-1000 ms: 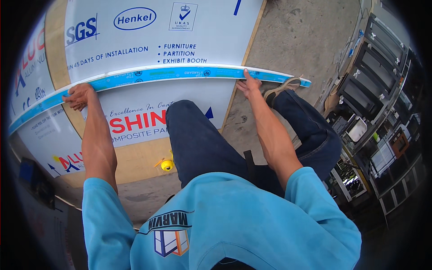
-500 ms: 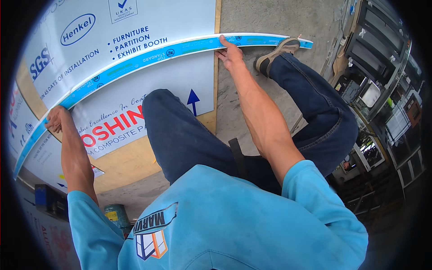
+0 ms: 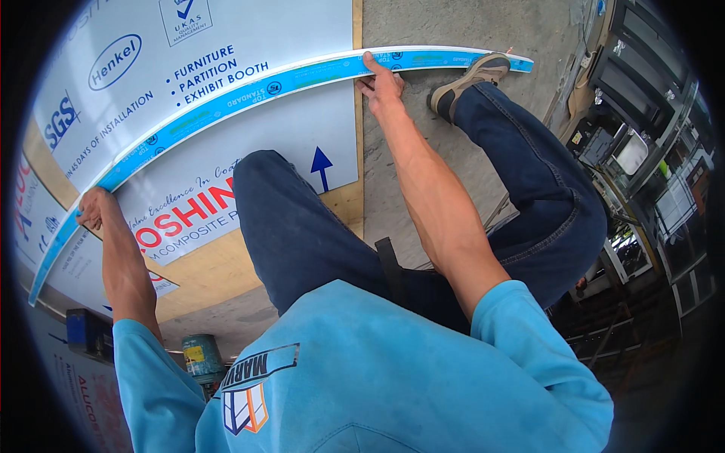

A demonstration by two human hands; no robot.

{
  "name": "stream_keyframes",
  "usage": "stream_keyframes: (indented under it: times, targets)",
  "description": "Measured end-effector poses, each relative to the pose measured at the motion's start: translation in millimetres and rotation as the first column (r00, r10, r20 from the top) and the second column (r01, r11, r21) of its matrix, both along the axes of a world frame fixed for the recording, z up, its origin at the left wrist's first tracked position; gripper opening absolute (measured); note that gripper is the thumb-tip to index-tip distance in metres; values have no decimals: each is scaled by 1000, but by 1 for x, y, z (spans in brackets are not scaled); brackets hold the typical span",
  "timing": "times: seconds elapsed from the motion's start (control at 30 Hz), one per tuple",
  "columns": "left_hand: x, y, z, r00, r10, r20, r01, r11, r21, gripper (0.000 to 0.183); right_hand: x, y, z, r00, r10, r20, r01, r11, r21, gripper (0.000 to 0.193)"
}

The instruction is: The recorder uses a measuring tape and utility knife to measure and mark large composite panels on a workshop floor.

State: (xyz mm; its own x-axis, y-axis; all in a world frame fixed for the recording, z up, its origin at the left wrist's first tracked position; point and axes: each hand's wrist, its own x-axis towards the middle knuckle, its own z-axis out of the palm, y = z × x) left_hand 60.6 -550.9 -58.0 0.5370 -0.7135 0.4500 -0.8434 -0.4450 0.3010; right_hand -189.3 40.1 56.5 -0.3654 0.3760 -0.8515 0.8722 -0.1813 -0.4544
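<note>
A long white strip with blue protective film [image 3: 226, 108] spans the view from the lower left to the upper right, bowed by the lens. My left hand [image 3: 95, 208] is closed round it near its left end. Toward the other end my right hand [image 3: 384, 84] grips it, thumb on top and fingers underneath. Below the strip lies a large white composite panel [image 3: 302, 121] with printed lettering and a blue arrow. The strip's right end passes beside my shoe [image 3: 483, 72].
Plywood [image 3: 219, 291] shows under the panel's edge. Concrete floor [image 3: 438, 23] extends at the upper right. Dark frames [image 3: 642, 68] and cluttered gear stand along the right. A green tin [image 3: 201, 353] and a dark blue box [image 3: 84, 330] are at the lower left.
Both hands keep their grip on the strip. Its blue face shows somewhat wider now, as if slightly turned. The view has shifted a little, and my right hand sits slightly higher in it.
</note>
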Motion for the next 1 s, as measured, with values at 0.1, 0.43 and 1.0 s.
stream_keyframes:
  times: [0.1,0.43,1.0]
  targets:
    - [7,-7,-1,1000,12,12,-12,999,-33,25,2,-4,-2,1000,-8,9,8,1000,25,53]
    - [-21,47,42,987,-78,-139,108,968,225,46,7,2,11,867,482,129,-498,817,290,82]
    - [-24,63,59,975,164,-150,-99,926,364,68,-214,-319,30,-176,981,77,-666,-177,724,37]
